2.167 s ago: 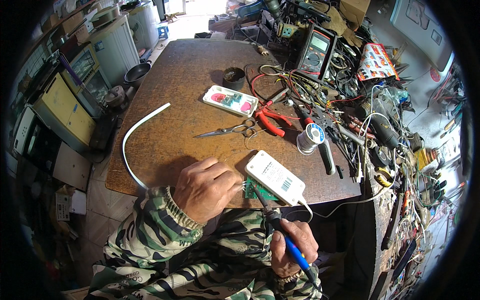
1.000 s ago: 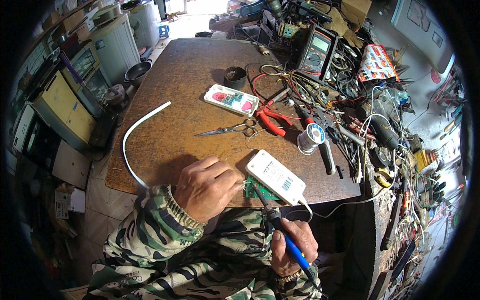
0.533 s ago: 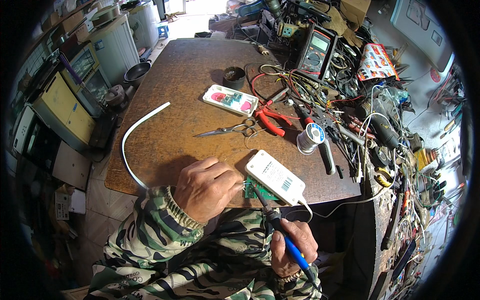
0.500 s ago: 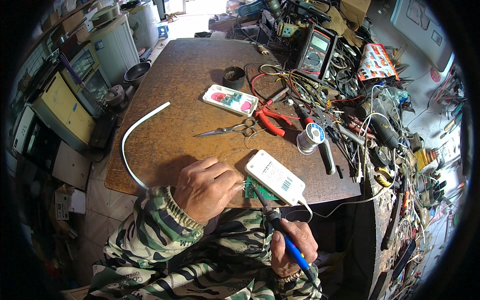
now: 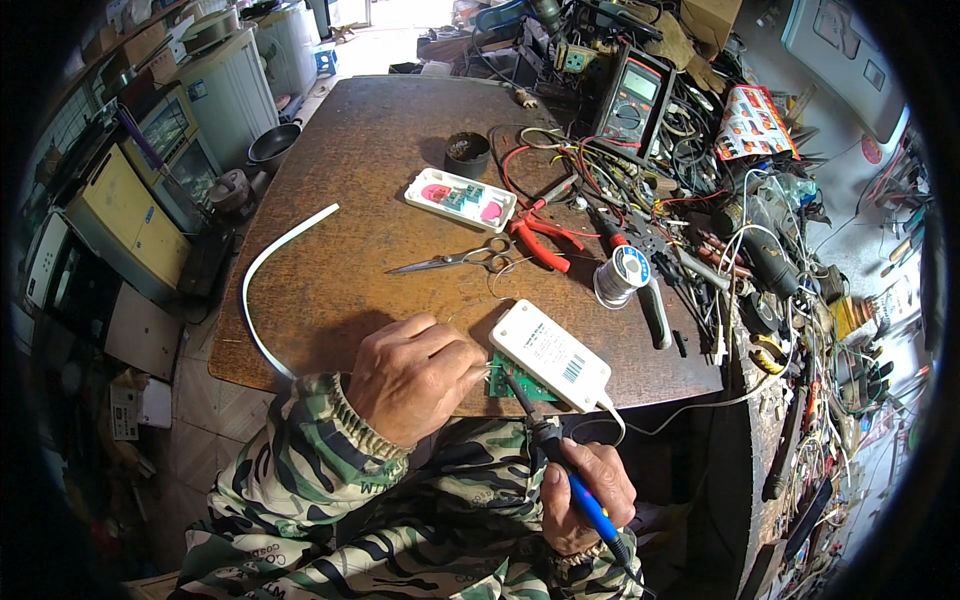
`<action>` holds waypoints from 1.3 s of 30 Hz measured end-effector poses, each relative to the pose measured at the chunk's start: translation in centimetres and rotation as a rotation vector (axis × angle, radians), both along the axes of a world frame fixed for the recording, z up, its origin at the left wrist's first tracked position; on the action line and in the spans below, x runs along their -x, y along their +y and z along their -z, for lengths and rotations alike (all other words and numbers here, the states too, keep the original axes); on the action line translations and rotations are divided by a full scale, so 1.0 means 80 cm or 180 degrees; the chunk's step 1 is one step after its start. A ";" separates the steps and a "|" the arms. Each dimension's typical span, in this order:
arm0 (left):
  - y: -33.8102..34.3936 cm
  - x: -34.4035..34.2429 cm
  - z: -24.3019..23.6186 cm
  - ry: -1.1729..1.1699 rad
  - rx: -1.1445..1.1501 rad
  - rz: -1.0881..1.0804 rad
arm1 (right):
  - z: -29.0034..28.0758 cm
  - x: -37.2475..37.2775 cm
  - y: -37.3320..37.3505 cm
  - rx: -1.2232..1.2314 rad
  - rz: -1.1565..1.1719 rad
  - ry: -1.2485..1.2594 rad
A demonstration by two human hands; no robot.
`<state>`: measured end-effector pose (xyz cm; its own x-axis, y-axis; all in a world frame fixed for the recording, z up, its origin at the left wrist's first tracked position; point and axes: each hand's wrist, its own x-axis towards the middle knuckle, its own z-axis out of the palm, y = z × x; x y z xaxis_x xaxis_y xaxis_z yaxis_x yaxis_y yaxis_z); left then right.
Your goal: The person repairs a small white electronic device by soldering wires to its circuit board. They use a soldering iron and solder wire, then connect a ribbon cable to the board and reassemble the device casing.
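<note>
My left hand (image 5: 415,380), fingers pinched on thin wires (image 5: 487,366), rests at the front table edge beside a green circuit board (image 5: 536,390). My right hand (image 5: 585,495) grips a blue-handled soldering iron (image 5: 603,522), its tip on or just over the board by those wires. A white plastic housing with a cord (image 5: 550,355) lies partly over the board. Farther back are an open white case with pink and green parts (image 5: 455,200), scissors (image 5: 495,258), red-handled cutters (image 5: 540,245) and a solder spool (image 5: 618,285).
The wooden table (image 5: 330,150) holds a curved white cable (image 5: 252,270) on the left and a dark round pot (image 5: 466,152). Tangled wires, tools and a multimeter (image 5: 633,105) crowd the right side. Appliances (image 5: 140,220) and a pan (image 5: 275,145) stand beyond the left edge.
</note>
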<state>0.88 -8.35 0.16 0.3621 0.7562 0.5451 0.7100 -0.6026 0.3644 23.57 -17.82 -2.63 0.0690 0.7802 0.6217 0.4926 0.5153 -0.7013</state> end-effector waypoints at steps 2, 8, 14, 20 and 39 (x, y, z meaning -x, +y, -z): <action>-0.001 -0.001 0.000 -0.0004 0.0062 -0.0046 | -0.002 0.001 0.001 -0.0023 -0.0024 -0.0006; -0.001 0.000 0.001 -0.0079 0.0072 -0.0030 | -0.002 0.000 0.001 -0.0029 -0.0049 0.0009; 0.000 0.001 0.003 -0.0106 0.0023 -0.0034 | -0.003 0.001 0.002 -0.0020 -0.0020 0.0017; -0.001 0.001 0.003 -0.0141 -0.0022 -0.0046 | -0.002 0.003 0.002 -0.0040 0.0023 0.0005; -0.002 0.002 0.003 -0.0133 -0.0025 -0.0056 | 0.001 0.000 0.003 -0.0116 -0.0015 0.0056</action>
